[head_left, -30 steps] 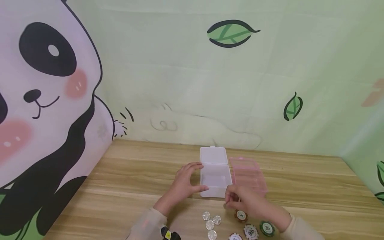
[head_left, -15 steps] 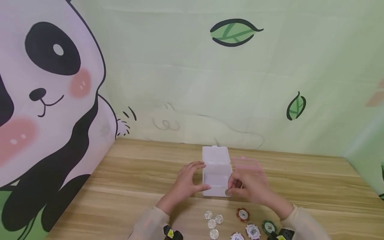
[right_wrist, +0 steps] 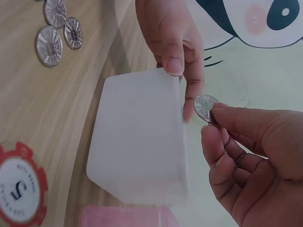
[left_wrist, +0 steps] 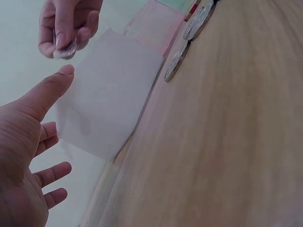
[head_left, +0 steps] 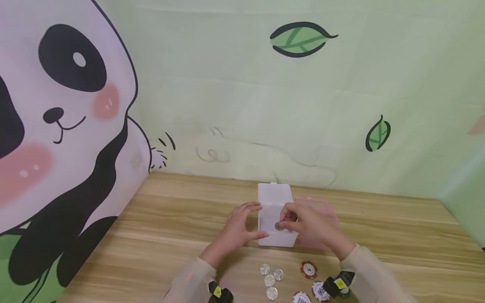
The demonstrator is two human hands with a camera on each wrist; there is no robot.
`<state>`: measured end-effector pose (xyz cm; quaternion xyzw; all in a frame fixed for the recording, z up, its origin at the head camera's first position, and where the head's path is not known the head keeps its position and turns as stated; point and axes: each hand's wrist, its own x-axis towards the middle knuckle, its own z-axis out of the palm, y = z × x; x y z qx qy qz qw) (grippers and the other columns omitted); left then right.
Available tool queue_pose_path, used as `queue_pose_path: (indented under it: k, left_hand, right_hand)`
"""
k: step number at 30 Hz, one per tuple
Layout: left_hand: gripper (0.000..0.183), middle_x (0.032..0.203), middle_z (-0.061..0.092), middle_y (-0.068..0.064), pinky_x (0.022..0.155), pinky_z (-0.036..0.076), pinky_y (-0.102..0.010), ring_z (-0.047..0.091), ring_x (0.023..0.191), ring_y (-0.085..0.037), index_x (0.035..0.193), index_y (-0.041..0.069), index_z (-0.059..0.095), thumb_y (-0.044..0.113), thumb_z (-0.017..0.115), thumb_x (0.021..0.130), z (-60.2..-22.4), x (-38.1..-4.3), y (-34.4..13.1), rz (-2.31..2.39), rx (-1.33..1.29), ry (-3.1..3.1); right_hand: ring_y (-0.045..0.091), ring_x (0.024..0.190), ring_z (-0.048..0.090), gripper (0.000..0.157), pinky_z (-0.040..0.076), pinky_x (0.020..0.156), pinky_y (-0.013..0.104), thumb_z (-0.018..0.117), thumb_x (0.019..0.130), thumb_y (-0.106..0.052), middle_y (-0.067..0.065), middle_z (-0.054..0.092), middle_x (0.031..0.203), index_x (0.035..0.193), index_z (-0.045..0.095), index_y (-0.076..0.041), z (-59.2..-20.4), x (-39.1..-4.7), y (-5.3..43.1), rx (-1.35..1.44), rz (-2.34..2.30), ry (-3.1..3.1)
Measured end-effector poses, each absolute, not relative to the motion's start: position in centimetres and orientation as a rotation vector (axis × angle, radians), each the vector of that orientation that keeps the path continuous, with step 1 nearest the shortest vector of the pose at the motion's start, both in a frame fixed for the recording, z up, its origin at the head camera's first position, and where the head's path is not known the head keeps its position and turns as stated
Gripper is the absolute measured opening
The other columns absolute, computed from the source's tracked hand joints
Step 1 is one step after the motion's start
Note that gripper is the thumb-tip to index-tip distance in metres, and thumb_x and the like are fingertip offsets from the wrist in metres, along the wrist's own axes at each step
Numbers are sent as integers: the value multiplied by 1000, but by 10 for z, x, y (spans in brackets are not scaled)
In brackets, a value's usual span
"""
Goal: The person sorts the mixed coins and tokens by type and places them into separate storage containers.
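My right hand (head_left: 310, 223) pinches a silver coin (right_wrist: 204, 108) between thumb and fingers. In the head view, hand and coin are over the opening of a white plastic box (head_left: 278, 241), whose lid (head_left: 274, 193) is folded back. My left hand (head_left: 238, 225) spreads along the left side of the box. Its thumb rests on the front rim in the right wrist view, and its other fingers extend toward the back corner, not curled. The inside of the box is partly hidden behind the right hand.
Several silver coins (head_left: 269, 280) lie on the wooden table (head_left: 170, 235) in front of the box. A red poker chip (head_left: 308, 269) and other chips lie to their right. A pink translucent box (head_left: 326, 205) stands right of the white one. A panda-print cloth (head_left: 212, 84) hangs behind.
My right hand has lifted the coin from near the table and carried it forward and left, over the white box. The left hand stays at the box's left side.
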<state>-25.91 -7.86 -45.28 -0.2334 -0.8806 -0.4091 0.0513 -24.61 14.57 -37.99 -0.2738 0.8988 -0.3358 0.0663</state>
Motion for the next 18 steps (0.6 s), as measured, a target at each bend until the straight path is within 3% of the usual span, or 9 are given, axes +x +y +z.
queue_pose_path:
  k: [10,18]
  left_hand:
    - [72,146,47,-4,114,26,-55,39,138,-28,135,12,52,38,81,75,-453,-262,-79,-1228,-726,-2676]
    - [71,146,47,-5,114,27,-56,39,138,-28,135,12,52,38,80,75,-454,-260,-80,-1250,-731,-2679]
  right_hand:
    - [10,77,53,4,47,67,19,64,91,-15,-3,63,85,89,62,-12,-386,-259,131,-798,-984,2679]
    - [9,72,52,8,45,63,18,68,86,-8,-1,61,78,84,61,-8,-396,-269,118,-818,-921,2683]
